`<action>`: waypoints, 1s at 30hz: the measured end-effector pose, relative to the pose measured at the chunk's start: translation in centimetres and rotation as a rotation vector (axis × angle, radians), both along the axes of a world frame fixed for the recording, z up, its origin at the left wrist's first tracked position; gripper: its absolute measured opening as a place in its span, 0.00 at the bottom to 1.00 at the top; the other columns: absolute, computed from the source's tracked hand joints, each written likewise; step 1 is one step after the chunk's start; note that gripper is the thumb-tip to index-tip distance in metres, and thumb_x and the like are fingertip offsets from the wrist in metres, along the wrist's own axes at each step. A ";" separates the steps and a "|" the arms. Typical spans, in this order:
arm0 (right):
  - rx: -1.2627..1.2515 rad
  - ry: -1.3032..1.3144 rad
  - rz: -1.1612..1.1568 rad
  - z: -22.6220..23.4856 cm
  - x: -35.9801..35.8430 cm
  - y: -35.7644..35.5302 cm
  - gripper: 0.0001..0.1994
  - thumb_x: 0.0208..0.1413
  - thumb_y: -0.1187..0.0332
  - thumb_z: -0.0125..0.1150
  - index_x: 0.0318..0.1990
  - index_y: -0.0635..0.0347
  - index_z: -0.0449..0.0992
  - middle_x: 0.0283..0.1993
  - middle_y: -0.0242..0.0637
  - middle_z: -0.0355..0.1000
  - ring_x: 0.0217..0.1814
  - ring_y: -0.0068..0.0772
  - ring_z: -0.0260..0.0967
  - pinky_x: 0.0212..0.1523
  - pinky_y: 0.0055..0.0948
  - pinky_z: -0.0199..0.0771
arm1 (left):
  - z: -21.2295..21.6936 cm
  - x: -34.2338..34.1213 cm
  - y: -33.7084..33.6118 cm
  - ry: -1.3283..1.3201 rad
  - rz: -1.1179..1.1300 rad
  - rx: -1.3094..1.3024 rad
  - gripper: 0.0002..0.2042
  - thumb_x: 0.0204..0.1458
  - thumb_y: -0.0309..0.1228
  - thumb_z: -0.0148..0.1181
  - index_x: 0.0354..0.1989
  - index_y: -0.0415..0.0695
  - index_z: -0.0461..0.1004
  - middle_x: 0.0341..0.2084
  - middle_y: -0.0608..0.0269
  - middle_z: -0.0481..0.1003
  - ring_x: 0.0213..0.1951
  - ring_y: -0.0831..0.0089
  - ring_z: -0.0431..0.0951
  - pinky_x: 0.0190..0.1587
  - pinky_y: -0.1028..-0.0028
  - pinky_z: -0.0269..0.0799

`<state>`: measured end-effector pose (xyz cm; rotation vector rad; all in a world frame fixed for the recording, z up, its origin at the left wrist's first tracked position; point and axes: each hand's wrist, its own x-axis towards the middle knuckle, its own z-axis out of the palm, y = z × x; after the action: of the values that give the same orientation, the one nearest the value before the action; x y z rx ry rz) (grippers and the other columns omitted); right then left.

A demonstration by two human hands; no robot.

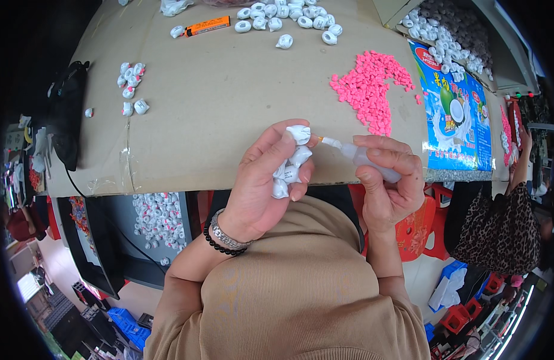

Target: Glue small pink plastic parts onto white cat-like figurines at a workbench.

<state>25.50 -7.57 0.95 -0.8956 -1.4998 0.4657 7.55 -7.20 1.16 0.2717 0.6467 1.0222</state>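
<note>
My left hand (257, 187) holds several small white round pieces (300, 156) with dark markings in its curled fingers, one raised between thumb and forefinger. My right hand (392, 183) grips a translucent squeeze bottle (362, 159) lying sideways, its thin orange-tipped nozzle pointing left. That tip is at the raised white piece; whether it touches I cannot tell. Just beyond my right hand lies a spread of small bright pink pieces (368, 90) on the brown-covered table (229, 102).
More white pieces (289, 13) lie at the far edge beside an orange tube (207, 26). A small group with pink bits (131, 78) sits left. Below the table, a grey drawer (127, 219) holds many others. A blue printed sheet (454, 114) lies right, near another person's arm (521, 153).
</note>
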 end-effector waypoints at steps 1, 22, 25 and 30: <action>-0.003 -0.004 -0.003 0.0 0.0 0.0 0.13 0.46 0.73 0.69 0.36 0.67 0.73 0.37 0.48 0.76 0.38 0.36 0.75 0.38 0.27 0.74 | 0.0 0.0 0.0 0.012 0.007 0.008 0.15 0.62 0.34 0.48 0.54 0.41 0.65 0.38 0.60 0.72 0.27 0.76 0.71 0.19 0.81 0.63; -0.016 -0.008 -0.005 0.0 -0.2 0.1 0.12 0.45 0.73 0.70 0.36 0.67 0.73 0.37 0.47 0.76 0.37 0.35 0.75 0.38 0.26 0.74 | 0.0 0.2 -0.2 0.069 0.050 0.075 0.14 0.61 0.33 0.49 0.53 0.43 0.66 0.41 0.62 0.73 0.28 0.79 0.71 0.20 0.82 0.65; -0.036 0.002 0.007 -0.1 -0.1 0.0 0.13 0.46 0.74 0.69 0.37 0.66 0.72 0.38 0.47 0.76 0.38 0.34 0.75 0.37 0.26 0.75 | 0.0 0.3 -0.2 0.060 0.053 0.072 0.13 0.62 0.32 0.49 0.53 0.43 0.67 0.40 0.62 0.73 0.27 0.80 0.71 0.20 0.82 0.65; -0.205 0.272 0.050 0.1 0.9 0.4 0.18 0.45 0.77 0.68 0.44 0.65 0.68 0.42 0.44 0.73 0.40 0.29 0.72 0.34 0.24 0.74 | -0.1 0.0 0.1 0.060 0.065 0.056 0.13 0.61 0.33 0.48 0.52 0.43 0.67 0.39 0.62 0.72 0.27 0.79 0.71 0.19 0.81 0.64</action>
<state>26.37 -7.15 1.07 -0.9146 -1.2423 0.7582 7.57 -7.14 1.03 0.3335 0.6854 1.0990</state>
